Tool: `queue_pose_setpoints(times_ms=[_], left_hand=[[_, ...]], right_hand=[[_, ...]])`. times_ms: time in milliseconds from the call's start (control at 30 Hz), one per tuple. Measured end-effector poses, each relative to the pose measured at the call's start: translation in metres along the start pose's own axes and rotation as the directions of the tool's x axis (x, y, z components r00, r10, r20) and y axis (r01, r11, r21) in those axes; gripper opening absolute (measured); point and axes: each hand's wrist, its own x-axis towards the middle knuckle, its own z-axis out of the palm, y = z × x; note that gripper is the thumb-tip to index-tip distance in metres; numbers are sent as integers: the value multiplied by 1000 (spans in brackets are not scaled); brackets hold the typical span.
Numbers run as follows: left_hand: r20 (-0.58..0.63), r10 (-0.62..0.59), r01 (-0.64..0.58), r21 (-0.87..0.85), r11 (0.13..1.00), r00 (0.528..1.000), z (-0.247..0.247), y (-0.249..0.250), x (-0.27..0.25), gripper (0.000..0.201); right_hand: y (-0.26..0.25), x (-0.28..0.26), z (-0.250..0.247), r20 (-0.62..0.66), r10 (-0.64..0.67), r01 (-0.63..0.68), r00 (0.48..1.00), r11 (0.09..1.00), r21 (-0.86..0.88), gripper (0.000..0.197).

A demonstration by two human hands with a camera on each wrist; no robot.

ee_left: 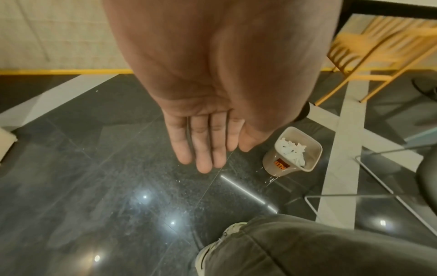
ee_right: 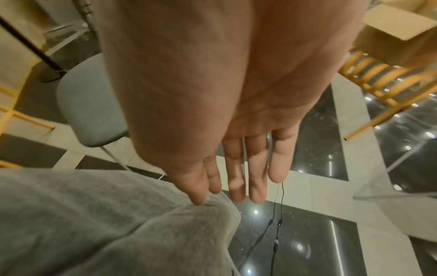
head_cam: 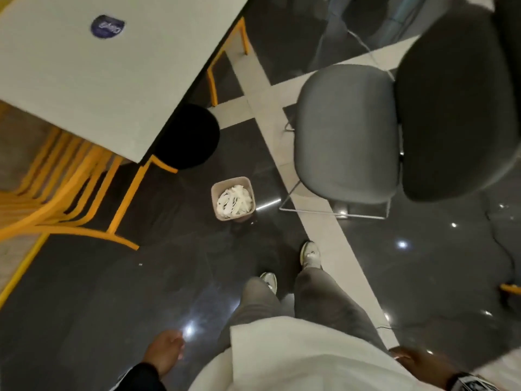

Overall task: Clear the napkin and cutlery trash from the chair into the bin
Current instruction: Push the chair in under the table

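A small beige bin (head_cam: 233, 198) stands on the dark floor ahead of my feet, filled with white napkins and cutlery (head_cam: 234, 201); the left wrist view shows the bin (ee_left: 293, 152) with an orange label. The grey chair (head_cam: 346, 131) to its right has a bare seat. My left hand (head_cam: 166, 351) hangs at my side with straight fingers (ee_left: 203, 147), holding nothing. My right hand (head_cam: 414, 362) hangs at my right hip, fingers (ee_right: 236, 177) straight and empty, the thumb touching my grey trousers.
A white table (head_cam: 93, 66) with yellow legs stands at the left, yellow chairs (head_cam: 56, 187) and a black round stool (head_cam: 187, 136) under it. A black chair back (head_cam: 462, 103) rises at the right. A thin cable (ee_right: 276, 220) lies on the floor.
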Motion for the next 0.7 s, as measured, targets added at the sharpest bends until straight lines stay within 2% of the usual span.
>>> queue_pose_setpoints(times_ms=[33,67,100,133,167,200,233,300,367,500,600,700], left_hand=[[-12,-45,45,2,999,999,2,4,0,31],[-7,-40,40,24,999,999,0,8,0,28],[-4,-48,48,28,998,999,-2,15,-2,23],[19,-43,42,67,997,999,-3,23,-2,20],[16,-33,31,86,996,999,1,36,-6,17],[25,-17,14,101,995,1000,5,50,-11,17],[20,17,-19,131,991,1000,11,60,-12,21],[52,54,-63,173,983,997,24,81,-13,26],[82,93,-109,214,971,992,40,106,-15,28],[117,133,-164,324,932,984,85,153,-27,33],[121,147,-182,370,911,982,133,190,-38,30],[100,171,-196,363,911,980,189,235,-56,19]], right_hand=[[20,0,9,13,0,0,1000,999,49,21],[45,5,19,2,-13,12,1000,992,128,42],[62,3,30,16,-34,31,999,988,153,53],[78,-1,38,-32,-64,68,997,985,158,53],[87,-10,43,-34,-65,70,997,984,165,39],[81,-27,41,-49,-44,52,998,984,168,14],[80,-36,41,-60,-17,30,998,978,205,7],[98,-37,48,-78,39,-20,996,974,227,19],[127,-31,55,-63,60,-44,996,973,227,19],[200,-7,66,-92,128,-88,987,932,350,18],[238,-3,42,-101,121,-70,987,911,407,23],[275,-2,1,-113,133,-74,985,907,415,18]])
